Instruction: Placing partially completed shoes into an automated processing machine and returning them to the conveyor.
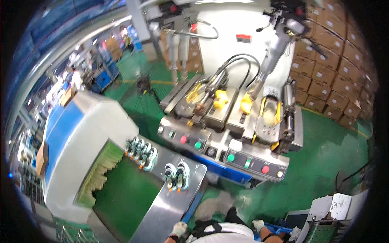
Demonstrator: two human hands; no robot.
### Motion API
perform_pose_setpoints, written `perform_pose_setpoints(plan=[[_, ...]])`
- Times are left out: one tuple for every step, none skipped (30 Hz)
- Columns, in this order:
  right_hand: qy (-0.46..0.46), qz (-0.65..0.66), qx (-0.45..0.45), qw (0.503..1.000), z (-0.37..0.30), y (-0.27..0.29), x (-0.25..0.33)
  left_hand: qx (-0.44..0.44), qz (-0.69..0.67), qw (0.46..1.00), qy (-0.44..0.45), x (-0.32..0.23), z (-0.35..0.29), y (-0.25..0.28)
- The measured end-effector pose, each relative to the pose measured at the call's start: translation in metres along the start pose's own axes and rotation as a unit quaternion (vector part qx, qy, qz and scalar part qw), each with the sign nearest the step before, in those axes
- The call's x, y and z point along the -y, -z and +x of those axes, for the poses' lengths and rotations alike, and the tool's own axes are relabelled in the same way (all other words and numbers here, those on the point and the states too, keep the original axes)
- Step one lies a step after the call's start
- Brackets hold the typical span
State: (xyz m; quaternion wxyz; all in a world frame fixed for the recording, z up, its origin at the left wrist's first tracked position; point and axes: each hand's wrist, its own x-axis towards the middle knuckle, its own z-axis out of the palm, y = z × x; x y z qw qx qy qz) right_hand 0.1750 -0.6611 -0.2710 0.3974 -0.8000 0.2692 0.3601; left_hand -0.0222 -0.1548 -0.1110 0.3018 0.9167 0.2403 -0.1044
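Observation:
My left hand (179,229), in a white glove, is low in the head view over the near right edge of the metal table (162,214). My right hand (258,225), also gloved in white, hangs at my side near some blue plastic (279,229). Both hands are small and blurred, so their fingers cannot be made out, and no held thing shows. A pair of dark and white sneakers (177,176) stands on the table ahead of my left hand. Farther up the table, several similar sneakers (141,152) stand in a row.
A steel press machine (221,150) with buttons and yellow shoe moulds (221,99) stands ahead. To the left is a white and blue tunnel machine (73,162) with a fringed opening. Stacked cartons (324,69) fill the far right. A perforated metal box (324,231) sits at lower right.

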Motion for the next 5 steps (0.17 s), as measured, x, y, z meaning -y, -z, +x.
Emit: perform_pose_setpoints(plan=[[-0.004, 0.009, 0.033, 0.999, -0.020, -0.008, 0.015, 0.069, 0.023, 0.997, 0.010, -0.008, 0.006, -0.018], [-0.017, 0.034, -0.023, 0.999, -0.021, -0.008, -0.003, 0.156, -0.212, 0.964, 0.045, -0.043, 0.008, -0.013], [0.056, -0.012, -0.033, 0.998, -0.011, -0.006, -0.025, 0.162, -0.430, 0.888, 0.024, -0.062, 0.004, -0.025], [0.002, -0.012, 0.078, 0.997, -0.013, 0.002, -0.025, 0.169, -0.291, 0.941, -0.040, -0.079, 0.009, -0.016], [0.008, 0.003, 0.075, 0.997, -0.008, 0.001, -0.017, 0.193, -0.200, 0.956, -0.092, -0.087, 0.022, -0.007]])
